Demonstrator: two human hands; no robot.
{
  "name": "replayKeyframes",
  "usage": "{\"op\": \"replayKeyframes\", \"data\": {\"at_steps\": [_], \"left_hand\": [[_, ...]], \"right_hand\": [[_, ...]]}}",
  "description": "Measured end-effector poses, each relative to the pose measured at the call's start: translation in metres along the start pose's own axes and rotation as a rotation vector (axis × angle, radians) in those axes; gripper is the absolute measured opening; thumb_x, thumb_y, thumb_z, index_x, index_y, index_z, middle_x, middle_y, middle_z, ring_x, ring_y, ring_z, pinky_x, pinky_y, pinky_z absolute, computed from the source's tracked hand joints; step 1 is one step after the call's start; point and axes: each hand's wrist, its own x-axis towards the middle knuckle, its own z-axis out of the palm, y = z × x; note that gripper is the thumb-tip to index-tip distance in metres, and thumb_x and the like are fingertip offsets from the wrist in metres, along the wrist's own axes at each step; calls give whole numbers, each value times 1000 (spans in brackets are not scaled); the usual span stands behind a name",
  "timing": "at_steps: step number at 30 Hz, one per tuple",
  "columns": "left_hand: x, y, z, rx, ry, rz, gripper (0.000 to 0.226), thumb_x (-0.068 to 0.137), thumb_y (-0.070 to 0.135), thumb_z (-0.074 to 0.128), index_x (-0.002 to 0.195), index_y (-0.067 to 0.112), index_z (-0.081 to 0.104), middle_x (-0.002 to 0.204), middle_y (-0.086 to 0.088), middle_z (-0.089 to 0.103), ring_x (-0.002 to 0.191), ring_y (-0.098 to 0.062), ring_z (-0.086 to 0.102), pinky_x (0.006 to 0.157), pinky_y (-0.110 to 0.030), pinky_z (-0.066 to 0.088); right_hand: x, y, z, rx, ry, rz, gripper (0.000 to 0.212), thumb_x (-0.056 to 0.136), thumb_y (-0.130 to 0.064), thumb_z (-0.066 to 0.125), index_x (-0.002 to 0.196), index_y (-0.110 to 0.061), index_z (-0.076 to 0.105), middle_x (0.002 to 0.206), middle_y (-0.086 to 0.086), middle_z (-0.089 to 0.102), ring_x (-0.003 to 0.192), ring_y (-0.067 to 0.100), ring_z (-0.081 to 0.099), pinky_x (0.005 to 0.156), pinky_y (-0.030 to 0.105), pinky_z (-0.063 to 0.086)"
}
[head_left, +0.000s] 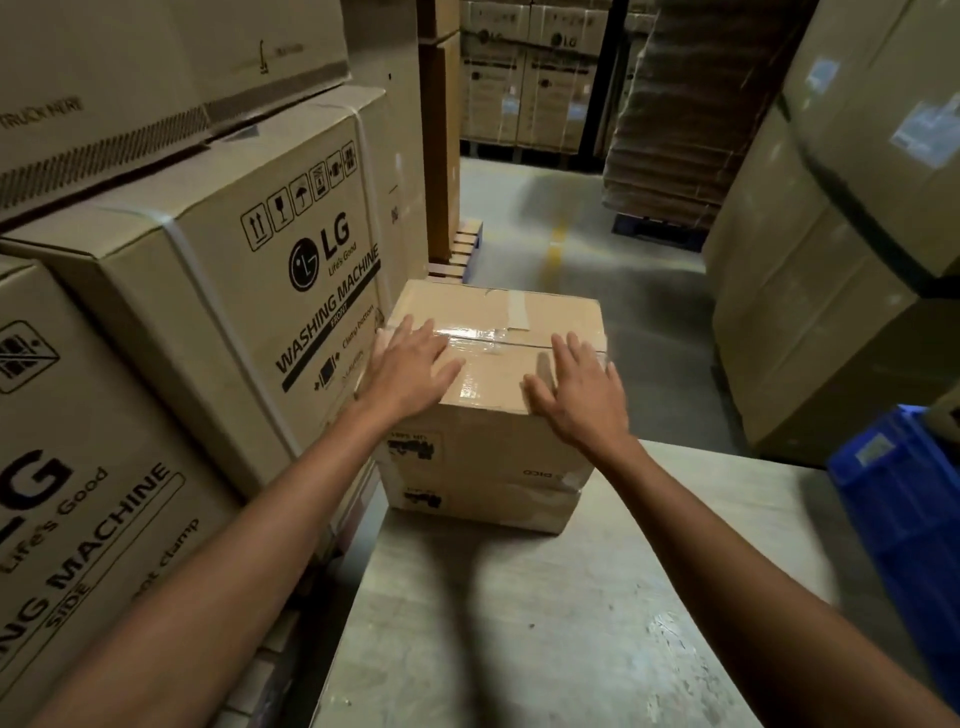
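Observation:
A taped cardboard box (493, 364) stands at the far end of a pale table (571, 597), on top of a second, flatter box (483, 504). My left hand (410, 364) lies flat on the box's top near its left edge, fingers straight and spread. My right hand (582, 384) lies flat on the top near the right edge, fingers straight as well. Clear tape runs along the top seam between the two hands. Both forearms reach forward over the table.
Large washing machine cartons (234, 291) are stacked close on the left of the table. A blue plastic crate (904, 509) sits at the right edge. Wrapped cartons (831, 260) rise on the right. A concrete aisle (571, 249) with a yellow line runs ahead toward more stacked pallets.

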Motion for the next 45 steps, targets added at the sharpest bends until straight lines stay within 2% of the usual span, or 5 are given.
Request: {"op": "replayKeyframes", "data": {"at_steps": [4,11,26,38,45], "left_hand": [[5,1,6,68,-134,63,69,99,67,23,158,30,23,167,0,11,154,-21,6,122,-56,-1],[-3,9,-1,59,-22,114,65,102,58,29,157,24,25,166,-3,16,154,-22,10,122,-57,5],[-101,259,-19,-456,272,730,59,100,35,44,154,12,36,163,-9,26,153,-22,18,121,-56,19],[-347,524,24,-720,-31,1166,59,99,40,40,151,12,40,162,-10,29,150,-25,26,119,-55,22],[-489,648,71,-917,-409,1242,56,100,42,44,148,13,46,158,-8,38,146,-19,35,119,-35,27]], "right_hand": [[-4,2,-2,-138,-98,-92,66,102,-63,20,152,-22,34,166,5,24,154,30,15,121,59,14],[-10,7,-8,-105,-111,-91,69,103,-61,23,159,-20,22,169,7,11,156,28,4,122,58,7],[-215,102,-132,119,429,167,77,101,-41,53,162,-16,13,169,9,11,156,22,10,120,35,17],[-564,226,-207,40,660,726,78,97,-34,58,160,-11,19,166,13,20,153,25,21,119,39,29],[-735,260,-224,1,782,1078,74,98,-31,59,161,-17,22,166,8,23,152,22,25,117,36,29]]}}
